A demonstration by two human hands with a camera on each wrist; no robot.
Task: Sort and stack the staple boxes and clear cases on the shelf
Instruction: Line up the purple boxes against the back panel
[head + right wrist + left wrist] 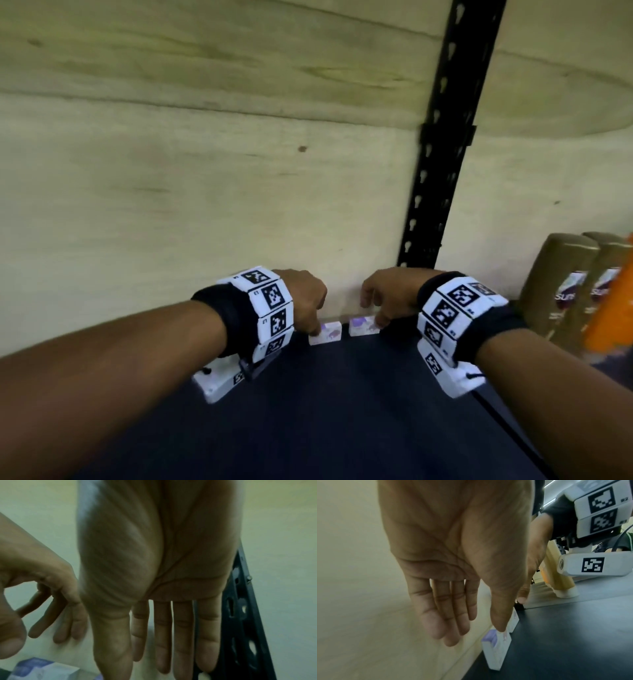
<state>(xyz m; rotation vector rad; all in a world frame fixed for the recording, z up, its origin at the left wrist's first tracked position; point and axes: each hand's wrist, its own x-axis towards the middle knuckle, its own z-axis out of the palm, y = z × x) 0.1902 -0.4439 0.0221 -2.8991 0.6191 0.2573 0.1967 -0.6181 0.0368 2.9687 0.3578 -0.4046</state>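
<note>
Two small white staple boxes with purple print sit side by side against the wooden back wall, on the dark shelf [342, 394], just left of the black slotted upright [435, 164]; the left box [325, 333] and the right box [363, 325] are near each other with a narrow gap between. Left hand [301, 301]: fingers straight and relaxed in the wrist view, thumb tip resting on the top of the left box [498, 649] — touching, not gripping. Right hand [383, 294]: fingers extended and loose in its wrist view, fingertips coming down at the right box, whose corner shows at the bottom left [42, 669]; contact looks light, a true grip is not visible. No clear cases in sight. Judgement: the step is squaring or gathering the two boxes before stacking; to do it well, pinch one box by its short ends, lift it straight, set it flush on the other with edges aligned, and keep the lower one backed against the wall so it cannot slide. Right of the upright stand gold bottles [561, 284] and something orange [613, 301]; the bottle label reads "sun…" — the rest is cut off. Print on the boxes is too blurred to read.
</note>
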